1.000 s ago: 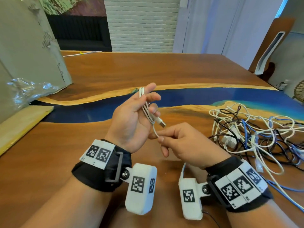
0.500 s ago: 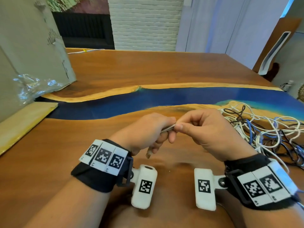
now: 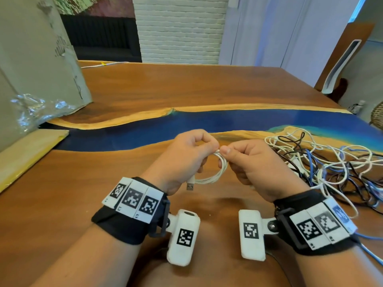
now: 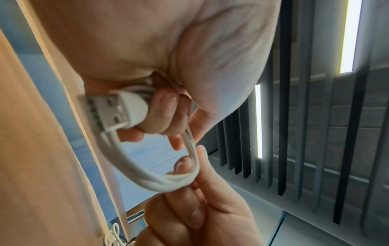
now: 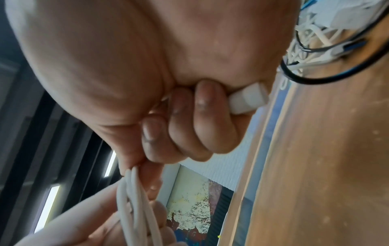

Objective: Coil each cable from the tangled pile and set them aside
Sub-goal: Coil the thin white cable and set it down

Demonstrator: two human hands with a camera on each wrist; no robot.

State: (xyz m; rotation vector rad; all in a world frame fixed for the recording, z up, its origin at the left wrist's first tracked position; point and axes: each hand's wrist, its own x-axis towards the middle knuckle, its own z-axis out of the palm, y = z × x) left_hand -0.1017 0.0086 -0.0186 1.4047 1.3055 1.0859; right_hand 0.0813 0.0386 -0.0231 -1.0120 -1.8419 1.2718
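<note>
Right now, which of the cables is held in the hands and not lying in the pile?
The white USB cable, looped into a small coil between the left hand and right hand. The others lie tangled on the table.

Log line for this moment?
left hand grips white USB cable coil | right hand pinches coil | tangled pile waiting

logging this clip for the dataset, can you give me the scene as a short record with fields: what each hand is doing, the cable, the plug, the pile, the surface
left hand: grips the white cable's loops, fingers curled
right hand: pinches the loops at the top
white cable: small coil of several loops, held above the table between both hands
USB plug: sticks out below the left hand, free
tangled pile: white, black and blue cables, on the table to the right
table: wood with a blue band across it
</note>
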